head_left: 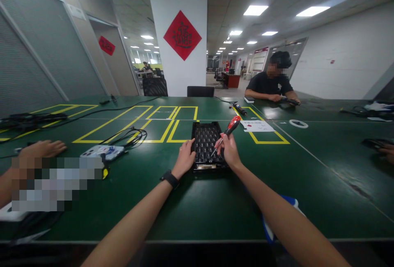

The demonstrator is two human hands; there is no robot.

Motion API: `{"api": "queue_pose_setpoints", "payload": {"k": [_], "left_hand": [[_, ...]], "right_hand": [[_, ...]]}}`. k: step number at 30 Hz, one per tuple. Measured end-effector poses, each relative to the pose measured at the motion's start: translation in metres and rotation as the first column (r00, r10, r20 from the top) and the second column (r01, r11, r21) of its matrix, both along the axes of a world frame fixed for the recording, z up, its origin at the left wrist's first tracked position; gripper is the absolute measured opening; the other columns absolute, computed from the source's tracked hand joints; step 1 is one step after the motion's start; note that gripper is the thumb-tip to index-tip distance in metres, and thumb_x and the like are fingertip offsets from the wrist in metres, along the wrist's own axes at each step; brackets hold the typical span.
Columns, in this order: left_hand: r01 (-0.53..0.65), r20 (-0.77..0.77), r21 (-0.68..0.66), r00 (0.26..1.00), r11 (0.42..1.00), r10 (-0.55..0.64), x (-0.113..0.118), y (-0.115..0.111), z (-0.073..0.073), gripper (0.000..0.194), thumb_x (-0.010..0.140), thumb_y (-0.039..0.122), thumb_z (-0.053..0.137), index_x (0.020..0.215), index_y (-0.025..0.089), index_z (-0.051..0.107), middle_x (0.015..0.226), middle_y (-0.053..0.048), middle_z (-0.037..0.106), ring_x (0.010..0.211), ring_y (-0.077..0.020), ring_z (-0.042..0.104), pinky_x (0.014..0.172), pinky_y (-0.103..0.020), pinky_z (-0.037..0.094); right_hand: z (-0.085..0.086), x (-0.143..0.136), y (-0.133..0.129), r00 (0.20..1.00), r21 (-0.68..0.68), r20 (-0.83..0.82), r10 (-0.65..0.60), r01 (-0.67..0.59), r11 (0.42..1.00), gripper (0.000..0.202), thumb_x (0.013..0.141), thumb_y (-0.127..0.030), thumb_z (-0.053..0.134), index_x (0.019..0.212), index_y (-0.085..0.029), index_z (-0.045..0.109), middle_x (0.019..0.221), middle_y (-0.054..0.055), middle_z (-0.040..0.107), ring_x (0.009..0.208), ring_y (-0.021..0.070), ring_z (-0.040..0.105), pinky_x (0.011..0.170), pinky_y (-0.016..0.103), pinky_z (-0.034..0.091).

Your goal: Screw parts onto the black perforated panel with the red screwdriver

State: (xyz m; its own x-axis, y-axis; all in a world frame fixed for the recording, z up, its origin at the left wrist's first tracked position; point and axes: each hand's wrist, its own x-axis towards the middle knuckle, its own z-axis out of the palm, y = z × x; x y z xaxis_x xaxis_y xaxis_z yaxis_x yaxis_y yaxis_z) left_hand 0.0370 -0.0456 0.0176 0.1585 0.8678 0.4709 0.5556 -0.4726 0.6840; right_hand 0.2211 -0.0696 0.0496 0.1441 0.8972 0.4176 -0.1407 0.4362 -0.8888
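A black rectangular case with a patterned inner surface lies on the green table in front of me. My left hand, with a dark band on its wrist, grips the case's left edge. In my right hand is a screwdriver with a red and black handle. It slants down to the left, its thin shaft reaching the near part of the case. Whether the tip sits in a screw is too small to tell. A pale strip shows along the case's near end.
Yellow tape outlines mark the green table. Left are a phone, cables and another person's hand. Right are a paper sheet, a tape roll and a blue-white object. A person sits across.
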Motion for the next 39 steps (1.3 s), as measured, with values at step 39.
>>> {"api": "queue_pose_setpoints", "payload": {"k": [39], "left_hand": [[0.337, 0.012, -0.069, 0.941, 0.939, -0.337, 0.036, -0.016, 0.017, 0.022, 0.071, 0.035, 0.062, 0.076, 0.014, 0.058, 0.064, 0.002, 0.057, 0.057, -0.0093, 0.048, 0.054, -0.019, 0.035]], "right_hand": [[0.003, -0.009, -0.015, 0.992, 0.087, 0.093, 0.086, -0.094, 0.992, 0.031, 0.088, -0.040, 0.035, 0.112, -0.021, 0.040, 0.063, -0.005, 0.055, 0.037, 0.0044, 0.040, 0.038, 0.017, 0.034]]}}
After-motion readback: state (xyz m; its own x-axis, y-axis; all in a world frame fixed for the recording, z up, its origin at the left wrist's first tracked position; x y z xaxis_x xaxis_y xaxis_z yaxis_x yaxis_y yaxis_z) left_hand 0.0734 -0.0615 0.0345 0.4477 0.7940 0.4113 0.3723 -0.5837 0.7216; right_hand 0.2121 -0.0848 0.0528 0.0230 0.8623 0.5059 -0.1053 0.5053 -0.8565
